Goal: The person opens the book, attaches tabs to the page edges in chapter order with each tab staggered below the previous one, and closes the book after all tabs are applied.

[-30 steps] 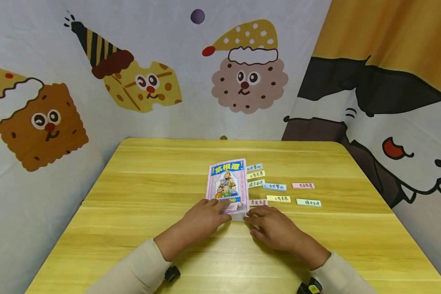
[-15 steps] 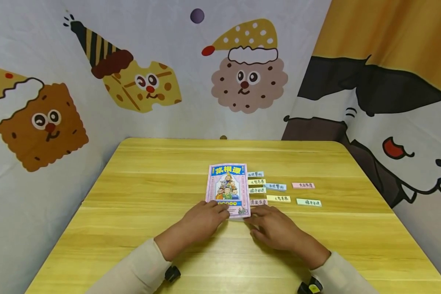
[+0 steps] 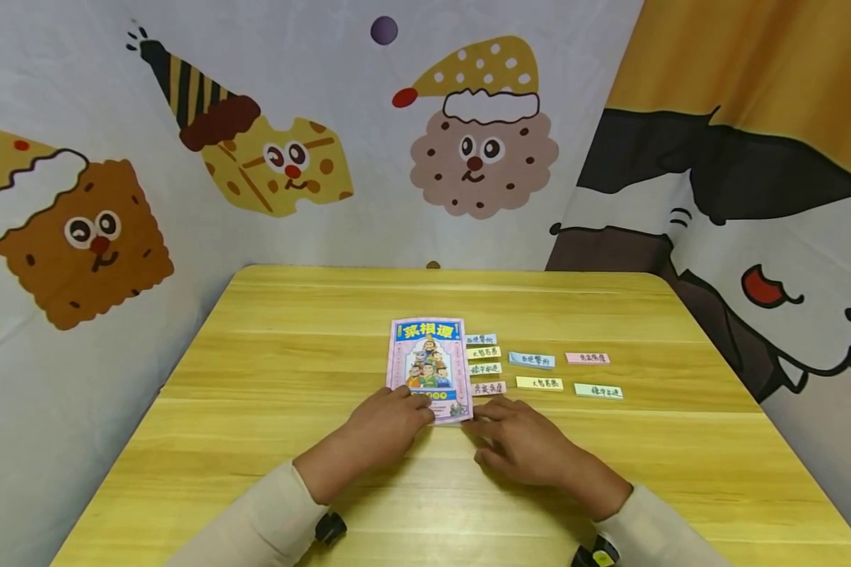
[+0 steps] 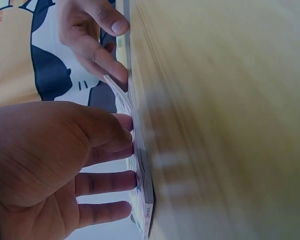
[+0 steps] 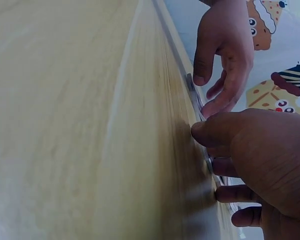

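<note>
A thin book [image 3: 429, 362] with a pink cover and blue title band lies closed on the table. My left hand [image 3: 386, 425] rests its fingertips on the cover's lower left part; in the left wrist view its fingers [image 4: 107, 182] reach nearly straight to it. My right hand [image 3: 521, 441] is at the lower right corner, fingertips right by the edge, while that cover corner [image 4: 115, 90] bends up a little. From the book's right side stick out a blue tab [image 3: 481, 339], a yellow tab [image 3: 484, 353], a green tab [image 3: 484, 369] and a pink tab [image 3: 488, 388], all with handwriting.
Right of the book lie loose handwritten strips: blue [image 3: 532, 360], pink [image 3: 587, 358], yellow [image 3: 539, 383] and green [image 3: 599, 390]. The wooden table [image 3: 255, 488] ends at a cartoon-printed cloth [image 3: 390, 236] behind.
The cover has come down over the white page at the bottom. The book has then slid slightly left with its tabs, both hands moving slightly with it, away from the loose strips.
</note>
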The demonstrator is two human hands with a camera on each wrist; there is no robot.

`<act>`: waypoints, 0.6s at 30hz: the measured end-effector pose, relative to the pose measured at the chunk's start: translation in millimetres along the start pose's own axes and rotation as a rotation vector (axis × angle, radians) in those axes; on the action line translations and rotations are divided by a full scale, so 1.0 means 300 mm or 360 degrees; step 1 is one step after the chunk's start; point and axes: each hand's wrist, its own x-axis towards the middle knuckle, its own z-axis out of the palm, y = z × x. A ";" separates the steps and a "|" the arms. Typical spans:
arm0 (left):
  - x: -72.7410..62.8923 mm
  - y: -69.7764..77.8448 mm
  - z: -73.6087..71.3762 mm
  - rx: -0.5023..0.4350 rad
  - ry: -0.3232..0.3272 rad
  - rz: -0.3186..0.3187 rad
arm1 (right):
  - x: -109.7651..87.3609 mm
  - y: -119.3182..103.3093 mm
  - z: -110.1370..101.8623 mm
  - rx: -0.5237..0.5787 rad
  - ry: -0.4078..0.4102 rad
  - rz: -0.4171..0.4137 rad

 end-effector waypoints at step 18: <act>-0.009 -0.022 0.008 -0.0059 0.0066 0.0035 | -0.055 0.058 -0.053 0.0007 0.0225 0.0162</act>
